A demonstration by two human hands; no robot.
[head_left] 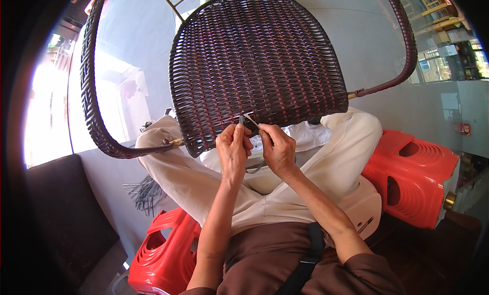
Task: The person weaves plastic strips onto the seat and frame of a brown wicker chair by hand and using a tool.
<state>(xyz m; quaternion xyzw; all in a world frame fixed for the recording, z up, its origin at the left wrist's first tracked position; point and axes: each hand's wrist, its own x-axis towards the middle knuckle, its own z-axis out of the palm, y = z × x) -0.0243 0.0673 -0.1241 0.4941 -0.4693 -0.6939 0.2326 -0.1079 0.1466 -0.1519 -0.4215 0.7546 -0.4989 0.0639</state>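
A dark brown and reddish woven wicker chair [257,61] is tipped up in front of me, one woven edge close above my lap. At that edge my left hand [232,147] pinches a narrow grey weaving strip [241,120] between thumb and fingers. My right hand [279,148] is closed on a slim, pale pointed piece [251,120], its tip against the weave just right of the strip. Whether this piece is a tool or a strip end is too small to tell. Part of a grey strip loops below the hands.
Curved wicker-wrapped arms [87,76] reach out on both sides of the chair. Red plastic stools [415,178] stand at right and lower left. A bundle of grey strips [145,194] lies on the floor by my left leg. At far left is a dark panel [66,218].
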